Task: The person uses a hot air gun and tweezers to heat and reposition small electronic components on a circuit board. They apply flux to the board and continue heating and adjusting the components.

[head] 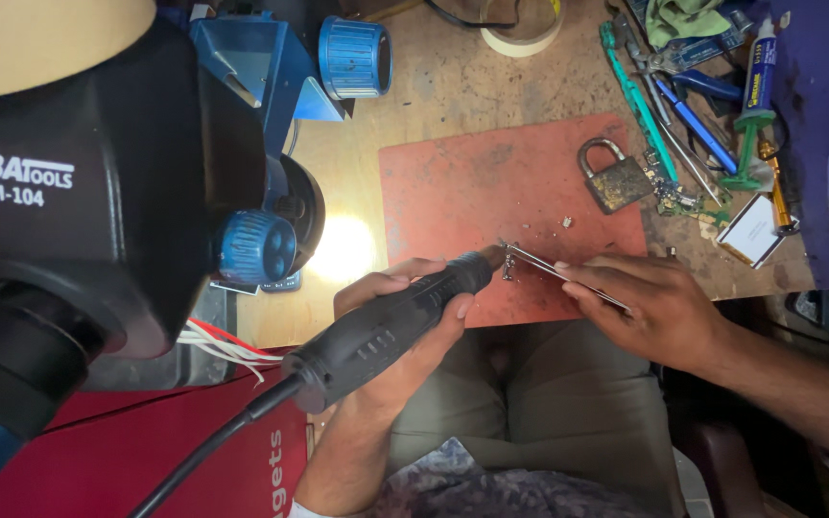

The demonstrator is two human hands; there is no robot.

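My left hand (414,360) is wrapped around a black corded rotary tool (381,328), whose tip points right toward a small metal part (509,270) at the near edge of a red work mat (491,192). My right hand (659,309) pinches thin metal tweezers (556,273); their points meet the small part right at the tool's tip. Both hands hover over the mat's near edge, above my lap.
A large black microscope head (79,192) with blue knobs fills the left. A brass padlock (614,177) lies on the mat's right. Pliers, screwdrivers and a glue tube (758,96) crowd the far right. A tape roll (522,36) lies at the back, and a red box (146,451) sits near left.
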